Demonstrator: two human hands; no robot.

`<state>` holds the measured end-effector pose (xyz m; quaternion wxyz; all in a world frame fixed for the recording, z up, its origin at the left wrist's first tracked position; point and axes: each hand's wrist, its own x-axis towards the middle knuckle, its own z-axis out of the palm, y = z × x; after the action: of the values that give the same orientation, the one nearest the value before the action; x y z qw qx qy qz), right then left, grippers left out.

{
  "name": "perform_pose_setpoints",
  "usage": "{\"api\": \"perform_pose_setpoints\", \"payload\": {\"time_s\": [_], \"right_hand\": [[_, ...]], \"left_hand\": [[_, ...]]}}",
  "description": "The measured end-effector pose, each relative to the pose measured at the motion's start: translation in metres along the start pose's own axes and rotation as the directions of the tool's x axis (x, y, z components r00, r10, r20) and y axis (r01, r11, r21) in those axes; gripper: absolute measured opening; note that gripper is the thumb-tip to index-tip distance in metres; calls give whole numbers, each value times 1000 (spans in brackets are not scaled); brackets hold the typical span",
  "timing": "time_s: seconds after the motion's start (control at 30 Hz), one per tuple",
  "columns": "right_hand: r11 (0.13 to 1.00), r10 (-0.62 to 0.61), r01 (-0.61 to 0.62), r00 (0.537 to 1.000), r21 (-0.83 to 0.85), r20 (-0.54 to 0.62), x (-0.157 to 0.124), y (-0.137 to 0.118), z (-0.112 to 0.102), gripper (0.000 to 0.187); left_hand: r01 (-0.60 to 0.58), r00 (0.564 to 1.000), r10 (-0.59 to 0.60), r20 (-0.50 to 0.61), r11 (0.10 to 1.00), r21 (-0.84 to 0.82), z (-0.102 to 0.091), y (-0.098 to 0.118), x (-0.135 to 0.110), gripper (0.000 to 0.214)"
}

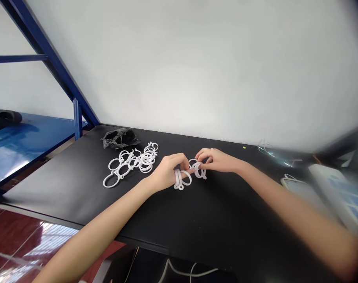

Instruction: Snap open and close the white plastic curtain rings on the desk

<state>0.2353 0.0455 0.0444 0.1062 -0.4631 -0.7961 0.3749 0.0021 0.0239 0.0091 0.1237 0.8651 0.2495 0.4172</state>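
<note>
Several white plastic curtain rings with small eyelets (184,179) hang around the fingers of my left hand (169,169), which is closed on them over the middle of the black table. Close by, my right hand (212,160) pinches at another cluster of white curtain rings (199,172), fingers bent. The fingertips of both hands almost meet at these rings. To the left of my left hand lies a loose pile of similar white rings (145,160), some overlapping. Exactly which ring each fingertip presses is partly hidden.
A crumpled black plastic bag (120,138) lies behind the pile on the black table (78,165). At the right are a white box (338,192), a phone-like device (299,188) and clear plastic (274,157). A blue metal frame (57,67) stands left; a white wall (196,70) rises behind.
</note>
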Motion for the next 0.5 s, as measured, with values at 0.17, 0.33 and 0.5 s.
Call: {"api": "perform_pose_setpoints", "payload": {"time_s": [0.17,0.33,0.5], "right_hand": [[998,30,-27,997,50,-67,-9,-6,-3,28],[992,103,-105,994,67,31,8,1,0,23],[989,139,-140,990,-41,-24,31,8,7,15]], "left_hand": [[-79,995,70,73,989,122,-3,-2,-1,32],[-168,986,168,17,969,183,-5,-9,-4,28],[-145,985,164,-61,960,238,-4,-9,-8,38]]}}
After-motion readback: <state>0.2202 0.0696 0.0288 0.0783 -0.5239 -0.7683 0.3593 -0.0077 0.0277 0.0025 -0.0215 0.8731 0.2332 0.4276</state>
